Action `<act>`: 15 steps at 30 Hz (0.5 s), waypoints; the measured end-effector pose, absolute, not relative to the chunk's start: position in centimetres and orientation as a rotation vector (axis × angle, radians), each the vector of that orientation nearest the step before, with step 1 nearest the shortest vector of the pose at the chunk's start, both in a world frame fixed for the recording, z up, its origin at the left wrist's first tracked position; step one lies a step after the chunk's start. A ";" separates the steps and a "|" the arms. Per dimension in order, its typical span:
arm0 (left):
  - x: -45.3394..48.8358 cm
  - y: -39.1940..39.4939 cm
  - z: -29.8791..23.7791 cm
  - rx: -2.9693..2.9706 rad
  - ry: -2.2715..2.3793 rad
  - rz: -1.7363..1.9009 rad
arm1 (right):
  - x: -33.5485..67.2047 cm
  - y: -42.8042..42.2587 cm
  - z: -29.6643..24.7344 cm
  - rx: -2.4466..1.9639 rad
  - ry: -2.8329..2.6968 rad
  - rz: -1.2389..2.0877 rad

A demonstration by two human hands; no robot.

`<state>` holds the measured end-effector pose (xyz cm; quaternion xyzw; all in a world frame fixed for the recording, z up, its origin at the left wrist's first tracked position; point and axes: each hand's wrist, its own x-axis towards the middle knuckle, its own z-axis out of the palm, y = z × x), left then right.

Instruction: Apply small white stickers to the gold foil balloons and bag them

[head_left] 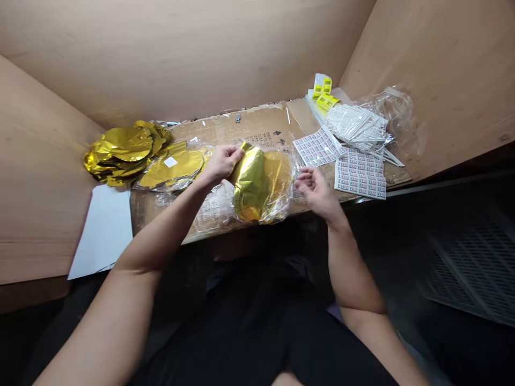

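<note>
Observing 2 hands. Left hand [220,165] closed on the upper edge of a folded gold foil balloon [249,185], which lies on clear plastic film [215,212] atop a cardboard sheet [241,126]. Right hand [316,192] half open, holding nothing, just beside the film. Gold foil pile [123,153] far left; white sticks [356,126] and label sheets [360,174] right.

On my feed I log the left hand [220,166] gripping a folded gold foil balloon [249,185] in a clear plastic bag [277,209], the open right hand [316,193] just beside it, near sheets of printed labels [359,173] on the cardboard-covered counter [241,126].
</note>
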<state>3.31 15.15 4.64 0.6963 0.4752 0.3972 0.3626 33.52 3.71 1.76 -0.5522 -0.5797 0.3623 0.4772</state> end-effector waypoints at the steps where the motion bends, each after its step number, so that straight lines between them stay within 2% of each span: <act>1: 3.3 16.4 4.0 1.866 1.330 0.964 | 33.0 3.0 0.8 -1.446 -1.457 0.858; 3: 3.1 17.3 2.3 2.062 1.494 0.921 | 32.0 1.1 -1.2 -1.605 -1.525 0.795; 6: 2.6 15.0 -0.1 2.319 1.461 0.778 | 31.1 -1.8 -2.9 -1.700 -1.577 0.723; 10: 2.9 9.0 -2.6 2.496 1.217 0.439 | 31.3 -3.2 -2.6 -1.718 -1.542 0.695; 15: 3.9 4.9 -4.5 2.557 1.139 0.388 | 30.5 -2.0 -1.8 -1.649 -1.787 0.660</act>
